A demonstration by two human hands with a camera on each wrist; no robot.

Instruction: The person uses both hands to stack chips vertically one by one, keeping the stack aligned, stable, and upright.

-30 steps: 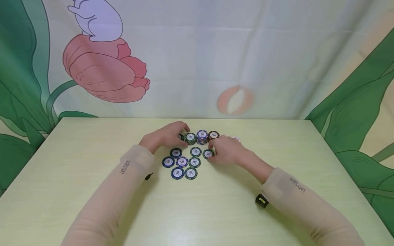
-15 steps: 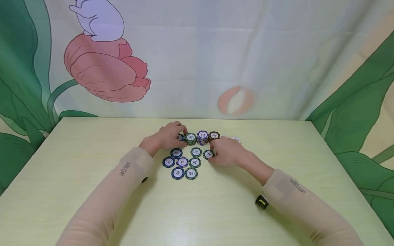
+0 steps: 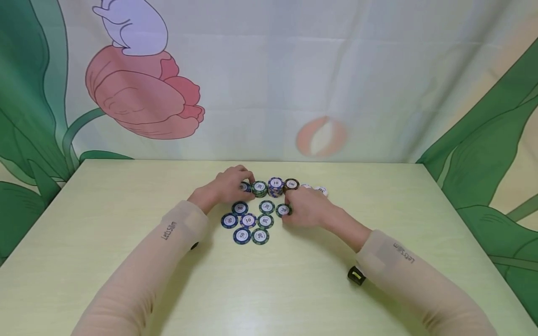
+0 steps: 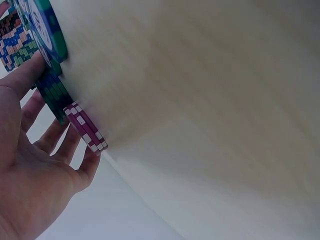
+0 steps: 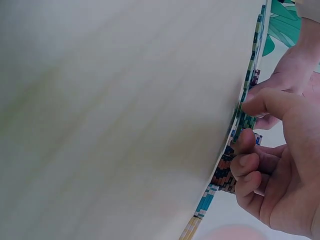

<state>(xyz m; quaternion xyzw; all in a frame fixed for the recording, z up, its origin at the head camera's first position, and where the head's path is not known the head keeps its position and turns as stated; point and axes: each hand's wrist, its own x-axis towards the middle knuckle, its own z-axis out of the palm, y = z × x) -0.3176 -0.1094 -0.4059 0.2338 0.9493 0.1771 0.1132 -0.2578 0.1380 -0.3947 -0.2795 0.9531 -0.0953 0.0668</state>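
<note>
My left hand [image 3: 229, 186] grips a short stack of dark blue poker chips [image 3: 244, 187], thumb on its near side, index finger over the far side. In the left wrist view, a few purple-and-white chips [image 4: 85, 128] stand by its outer fingertips. My right hand [image 3: 308, 207] pinches a green 20 poker chip [image 3: 283, 210] lying flat, between thumb and curled fingers. Beside the left hand is a green 20 stack [image 3: 259, 188], then a taller blue-and-white 10 stack [image 3: 275, 186] and a dark 100 stack [image 3: 291, 185].
Loose chips lie flat in front of the stacks: several green 20s [image 3: 260, 236], several blue 50s [image 3: 241, 235] and one 10 chip [image 3: 248, 220]. Pale chips [image 3: 321, 191] show behind the right hand. A printed curtain [image 3: 260, 93] hangs behind the table [image 3: 260, 289].
My left hand has shifted slightly left, and more of the dark blue chips shows in its grip. The right hand stays at the green 20 chip, with almost no movement.
</note>
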